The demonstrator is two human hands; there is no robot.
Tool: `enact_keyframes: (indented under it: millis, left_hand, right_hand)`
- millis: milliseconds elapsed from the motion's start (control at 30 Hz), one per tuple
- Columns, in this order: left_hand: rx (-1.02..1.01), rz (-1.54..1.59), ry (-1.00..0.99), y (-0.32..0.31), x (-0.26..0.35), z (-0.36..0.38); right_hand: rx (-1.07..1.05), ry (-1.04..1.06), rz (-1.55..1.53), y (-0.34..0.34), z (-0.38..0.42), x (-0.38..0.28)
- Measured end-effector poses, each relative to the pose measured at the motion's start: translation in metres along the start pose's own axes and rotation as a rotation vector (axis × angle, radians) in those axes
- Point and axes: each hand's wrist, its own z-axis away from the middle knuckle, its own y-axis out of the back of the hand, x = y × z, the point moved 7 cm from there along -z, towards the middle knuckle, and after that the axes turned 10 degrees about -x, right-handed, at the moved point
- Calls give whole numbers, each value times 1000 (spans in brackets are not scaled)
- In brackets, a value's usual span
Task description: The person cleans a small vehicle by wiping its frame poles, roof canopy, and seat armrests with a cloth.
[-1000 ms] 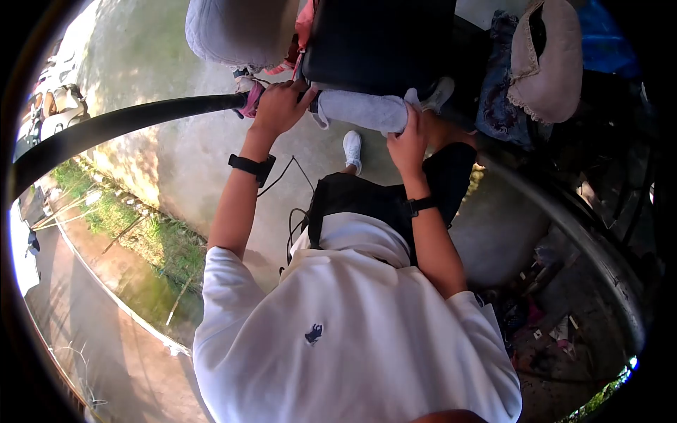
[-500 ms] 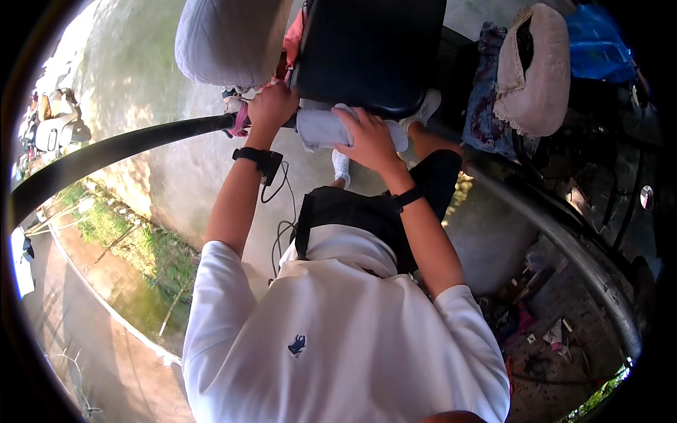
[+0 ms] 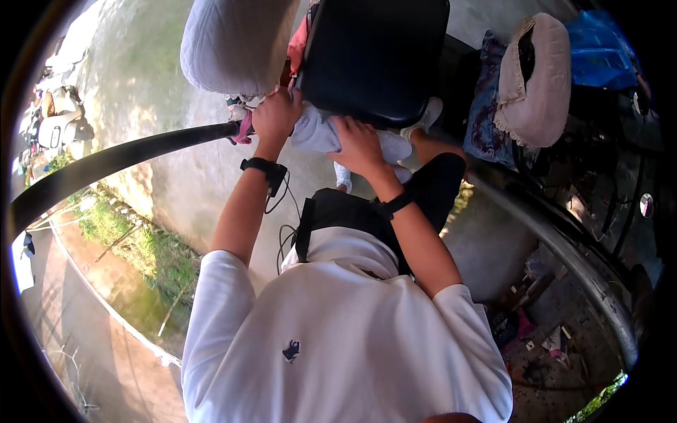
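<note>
A pale cloth is wrapped along a bar at the near edge of a black seat. My left hand is closed at the cloth's left end, beside a pink tie; exactly what its fingers grip is partly hidden. My right hand lies over the cloth's middle, fingers bent around it. The cloth's right part shows past that hand. Both wrists wear black bands.
A light padded cushion stands upper left. A black curved bar runs left, a metal tube right. At upper right are a pink cushion and blue plastic. Cables hang near my left wrist.
The cloth looks more bunched near my left hand. My right hand has shifted slightly left and down along it. The whole view has moved a little.
</note>
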Motion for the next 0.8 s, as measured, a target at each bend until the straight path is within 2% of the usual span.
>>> enact_keyframes:
  millis: [100,200,267,367,467,533,633,700,733,800]
  left_hand:
    - [12,33,17,1,-3,0]
    - [27,76,17,2,-4,2]
    - [42,85,1,3,-3,2]
    - [39,48,7,0,-4,3]
    - [50,57,-94,-2,-3,5]
    - [116,92,-137,1,-1,9]
    - [134,142,-135,3,-1,10]
    - [152,135,-138,4,0,11]
    - [169,133,-132,5,0,12]
    - [198,144,-132,11,2,15]
  right_hand:
    - [39,-24,44,-12,-26,-33]
    - [51,-54,36,-15,-27,-33]
    - [168,57,51,-8,-16,-32]
    - [205,47,141,-1,8,-13]
    - [245,-34,151,1,30,14]
    - [341,-33,112,7,50,35]
    - [290,-78,-151,10,71,85]
    - [120,-446,-323,-16,93,139]
    - [123,-447,-329,-32,106,165]
    - [-17,-747,-439,-93,124,230]
